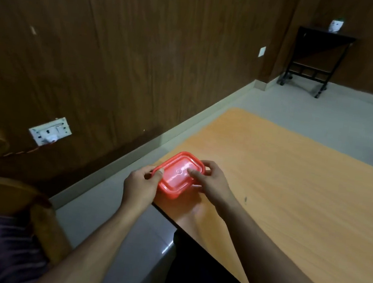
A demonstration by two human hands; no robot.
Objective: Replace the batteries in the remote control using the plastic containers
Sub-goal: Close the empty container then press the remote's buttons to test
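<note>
I am seeing lots of bare room on the orange table [293, 192], to the right of and beyond the red box [179, 175]. The box is sitting at the table's near left corner, with my left hand [142, 186] and right hand [210, 183] crowding both its sides. The wall [120, 60] is standing past the left edge.

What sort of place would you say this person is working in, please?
Probably an office or meeting room: wood-panelled walls with a switch-and-socket plate, a pale tiled floor, a long orange-topped table and a small black wheeled side table in the corner.
</note>
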